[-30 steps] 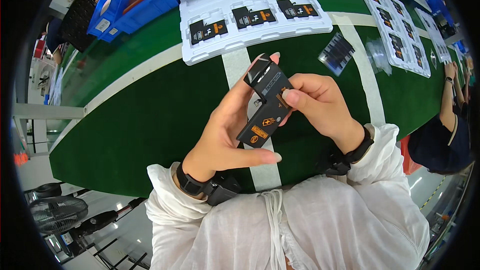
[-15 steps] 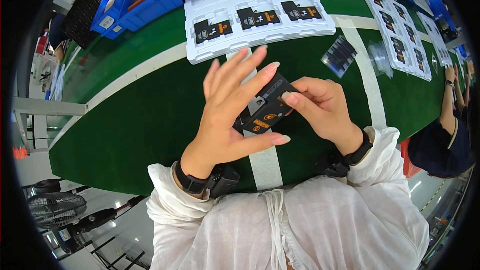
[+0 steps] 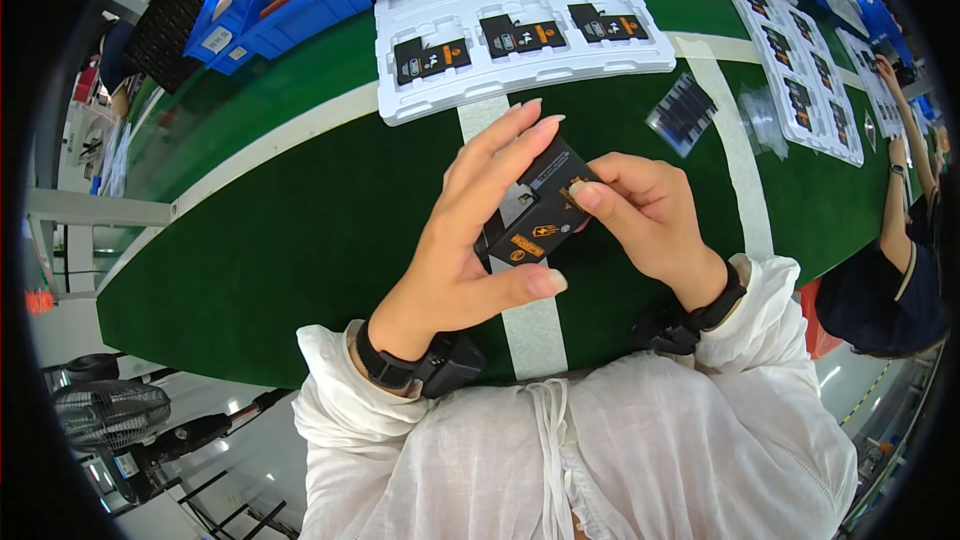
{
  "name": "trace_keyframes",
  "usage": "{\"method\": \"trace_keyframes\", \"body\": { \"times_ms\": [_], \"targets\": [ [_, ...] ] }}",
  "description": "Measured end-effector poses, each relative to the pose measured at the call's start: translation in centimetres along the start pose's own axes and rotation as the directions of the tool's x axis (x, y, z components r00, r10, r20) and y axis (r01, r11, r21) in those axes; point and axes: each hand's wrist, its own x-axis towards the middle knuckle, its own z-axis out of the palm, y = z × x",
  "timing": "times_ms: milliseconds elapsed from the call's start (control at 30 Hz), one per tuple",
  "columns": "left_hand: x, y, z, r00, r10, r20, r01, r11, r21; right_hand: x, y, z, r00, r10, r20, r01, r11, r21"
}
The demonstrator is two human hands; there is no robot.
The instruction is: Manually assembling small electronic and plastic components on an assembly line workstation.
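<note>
Battery (image 3: 552, 210), flat and black, is up over the green surface (image 3: 300, 240), between the left hand (image 3: 445, 250) and the right hand (image 3: 655, 225). Its long way slants from near left to far right. The right hand is closer, pinching its right edge. The left hand is spread, fingers straight; I can't tell if it touches.
</note>
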Motion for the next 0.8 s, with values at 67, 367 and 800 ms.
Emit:
{"method": "trace_keyframes", "body": {
  "times_ms": [67,367,800],
  "targets": [
    [-0.1,0.4,0.4,0.999,-0.028,-0.032,0.032,0.989,0.145,0.0,0.3,0.1,0.999,-0.006,-0.039,0.007,1.0,0.029],
    [0.4,1.4,-0.6,0.996,0.072,-0.061,-0.02,0.795,0.606,0.4,0.3,-0.3,0.996,0.091,0.005,-0.091,0.989,0.116],
    [0.0,0.0,-0.3,0.953,0.252,-0.171,-0.207,0.948,0.243,0.4,1.1,-0.1,0.965,0.234,0.122,-0.262,0.904,0.338]
  ]
}}
